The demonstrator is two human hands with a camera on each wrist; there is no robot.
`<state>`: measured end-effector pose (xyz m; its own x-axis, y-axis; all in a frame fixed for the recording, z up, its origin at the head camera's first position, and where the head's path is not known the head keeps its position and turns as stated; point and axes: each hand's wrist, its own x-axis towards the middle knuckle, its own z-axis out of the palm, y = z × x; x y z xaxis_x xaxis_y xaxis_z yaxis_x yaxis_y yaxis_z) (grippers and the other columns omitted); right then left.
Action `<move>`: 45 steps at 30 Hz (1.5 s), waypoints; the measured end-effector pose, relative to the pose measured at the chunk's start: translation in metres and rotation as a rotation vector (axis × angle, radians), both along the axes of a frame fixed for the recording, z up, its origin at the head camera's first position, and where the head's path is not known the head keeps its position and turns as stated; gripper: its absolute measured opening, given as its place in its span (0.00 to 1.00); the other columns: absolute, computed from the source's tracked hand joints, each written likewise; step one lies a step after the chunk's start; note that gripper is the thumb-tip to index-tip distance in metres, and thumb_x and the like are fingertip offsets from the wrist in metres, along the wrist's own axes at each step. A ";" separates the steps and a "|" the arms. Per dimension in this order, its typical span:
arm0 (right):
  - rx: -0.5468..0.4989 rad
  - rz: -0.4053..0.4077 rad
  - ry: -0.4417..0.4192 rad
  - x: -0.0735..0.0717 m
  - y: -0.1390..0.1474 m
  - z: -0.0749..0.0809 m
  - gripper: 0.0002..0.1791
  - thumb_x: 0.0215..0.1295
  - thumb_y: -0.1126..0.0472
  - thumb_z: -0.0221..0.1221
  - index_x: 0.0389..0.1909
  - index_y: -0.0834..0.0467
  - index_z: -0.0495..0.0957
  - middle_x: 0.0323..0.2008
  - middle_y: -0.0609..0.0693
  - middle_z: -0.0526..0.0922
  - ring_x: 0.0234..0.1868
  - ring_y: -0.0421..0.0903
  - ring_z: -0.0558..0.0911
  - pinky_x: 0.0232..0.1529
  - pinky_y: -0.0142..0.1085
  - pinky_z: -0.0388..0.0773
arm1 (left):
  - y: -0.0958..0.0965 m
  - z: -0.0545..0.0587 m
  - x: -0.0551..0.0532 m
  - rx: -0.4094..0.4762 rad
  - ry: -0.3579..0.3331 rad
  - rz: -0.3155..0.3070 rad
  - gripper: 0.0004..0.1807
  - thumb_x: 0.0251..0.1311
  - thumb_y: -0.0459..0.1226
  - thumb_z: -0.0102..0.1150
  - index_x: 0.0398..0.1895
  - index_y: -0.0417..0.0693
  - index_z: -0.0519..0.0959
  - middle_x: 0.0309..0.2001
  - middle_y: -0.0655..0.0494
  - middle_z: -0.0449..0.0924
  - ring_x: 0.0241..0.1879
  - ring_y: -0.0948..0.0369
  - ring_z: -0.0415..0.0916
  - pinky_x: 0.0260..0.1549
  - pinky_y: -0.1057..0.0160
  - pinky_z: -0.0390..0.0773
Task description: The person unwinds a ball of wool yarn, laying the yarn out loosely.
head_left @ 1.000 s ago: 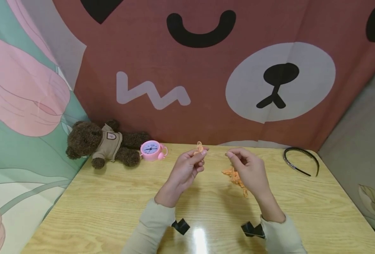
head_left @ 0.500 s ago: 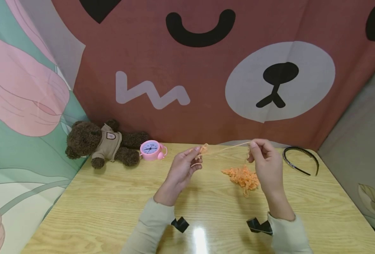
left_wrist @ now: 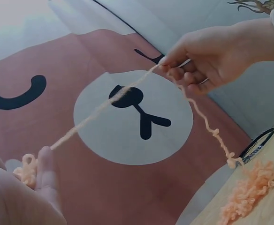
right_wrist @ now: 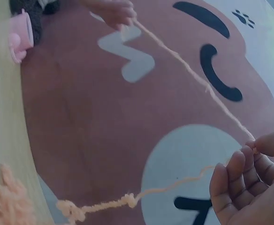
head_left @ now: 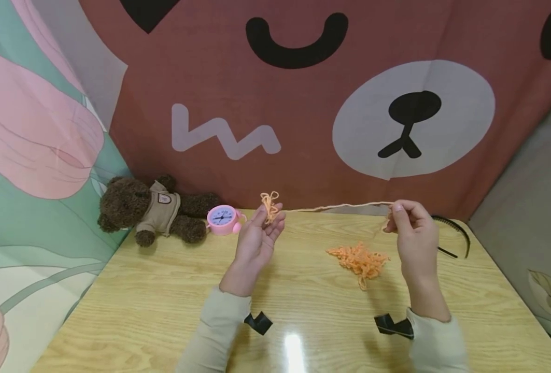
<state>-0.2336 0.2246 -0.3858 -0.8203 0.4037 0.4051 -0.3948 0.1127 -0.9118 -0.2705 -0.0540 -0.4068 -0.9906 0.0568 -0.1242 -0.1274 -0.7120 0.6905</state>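
In the head view my left hand [head_left: 256, 243] is raised palm up over the table, holding a small looped bundle of orange yarn [head_left: 269, 207] between thumb and fingers. A single strand [head_left: 340, 206] runs from it to my right hand [head_left: 417, 233], whose thumb and fingertips pinch it. The left wrist view shows that strand [left_wrist: 95, 114] stretched nearly straight, and a knotted length [left_wrist: 202, 117] hanging from the right fingers toward the table. Below lies a tangled orange yarn pile [head_left: 359, 260] on the wood. In the right wrist view the right fingers [right_wrist: 240, 173] curl at the strand.
A brown teddy bear [head_left: 160, 212] lies on its side at the back left of the table [head_left: 172, 300], beside a pink alarm clock [head_left: 222, 219]. A black headband [head_left: 466, 241] sits at the back right, partly behind the right hand. A bear-print cloth [head_left: 303, 114] hangs behind.
My right hand has moved right from near the left, drawing the strand out between the hands. The left hand has shifted left and turned palm up, showing more of the bundle.
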 end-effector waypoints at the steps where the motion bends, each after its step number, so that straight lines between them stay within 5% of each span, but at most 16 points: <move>1: -0.028 -0.010 0.005 0.000 0.004 0.000 0.14 0.74 0.56 0.59 0.42 0.66 0.80 0.28 0.49 0.78 0.26 0.41 0.76 0.29 0.25 0.81 | 0.000 0.000 0.000 -0.006 0.000 -0.004 0.25 0.81 0.41 0.40 0.74 0.40 0.63 0.48 0.56 0.84 0.39 0.66 0.85 0.41 0.73 0.85; 7: -0.215 -0.087 0.046 0.002 0.033 0.003 0.12 0.72 0.57 0.61 0.40 0.65 0.80 0.29 0.50 0.79 0.24 0.41 0.77 0.25 0.24 0.81 | -0.001 0.000 -0.002 -0.008 0.002 0.006 0.24 0.81 0.41 0.40 0.72 0.39 0.66 0.44 0.57 0.87 0.40 0.64 0.83 0.42 0.72 0.85; 13: -0.407 -0.114 0.108 0.003 0.054 0.006 0.11 0.70 0.61 0.63 0.37 0.68 0.79 0.28 0.52 0.79 0.21 0.42 0.76 0.21 0.26 0.80 | -0.002 0.002 -0.002 0.088 -0.011 0.037 0.19 0.80 0.36 0.40 0.68 0.40 0.64 0.42 0.57 0.84 0.37 0.65 0.80 0.39 0.73 0.84; 19: -0.382 -0.091 0.051 0.002 0.052 0.007 0.12 0.70 0.60 0.63 0.38 0.68 0.79 0.29 0.52 0.80 0.21 0.42 0.77 0.22 0.26 0.81 | -0.007 0.002 -0.002 0.263 -0.105 0.027 0.07 0.80 0.35 0.37 0.48 0.46 0.68 0.37 0.55 0.75 0.35 0.63 0.75 0.36 0.71 0.81; 24: -0.288 -0.065 0.010 0.001 0.042 0.005 0.12 0.71 0.58 0.62 0.39 0.66 0.80 0.30 0.52 0.80 0.22 0.42 0.77 0.24 0.25 0.81 | -0.010 0.003 -0.003 0.383 -0.175 0.007 0.17 0.82 0.46 0.32 0.55 0.45 0.66 0.48 0.51 0.71 0.44 0.60 0.74 0.43 0.68 0.83; 27: -0.264 -0.061 0.011 0.000 0.040 0.005 0.12 0.72 0.58 0.61 0.40 0.65 0.80 0.30 0.51 0.81 0.22 0.41 0.77 0.24 0.25 0.81 | -0.010 0.005 -0.004 0.384 -0.161 0.001 0.20 0.80 0.50 0.40 0.60 0.45 0.66 0.52 0.50 0.72 0.50 0.59 0.75 0.49 0.67 0.85; 33: -0.275 -0.080 -0.008 0.002 0.044 0.005 0.11 0.72 0.58 0.61 0.40 0.64 0.80 0.30 0.50 0.81 0.23 0.42 0.77 0.25 0.25 0.80 | -0.006 0.004 -0.005 0.306 -0.074 0.011 0.03 0.75 0.30 0.49 0.42 0.46 0.72 0.37 0.55 0.84 0.43 0.61 0.84 0.51 0.64 0.86; 45: -0.327 -0.098 0.011 0.002 0.052 0.005 0.11 0.72 0.59 0.61 0.39 0.64 0.80 0.30 0.51 0.80 0.22 0.41 0.77 0.24 0.25 0.81 | -0.011 0.005 -0.006 0.310 -0.138 0.135 0.06 0.73 0.31 0.53 0.35 0.47 0.75 0.30 0.56 0.79 0.33 0.63 0.78 0.36 0.71 0.84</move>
<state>-0.2321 0.2762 -0.3806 -0.7674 0.5906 0.2497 -0.4064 -0.1467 -0.9019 -0.2767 -0.0650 -0.4016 -0.9670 -0.0176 -0.2542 -0.0947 -0.9014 0.4224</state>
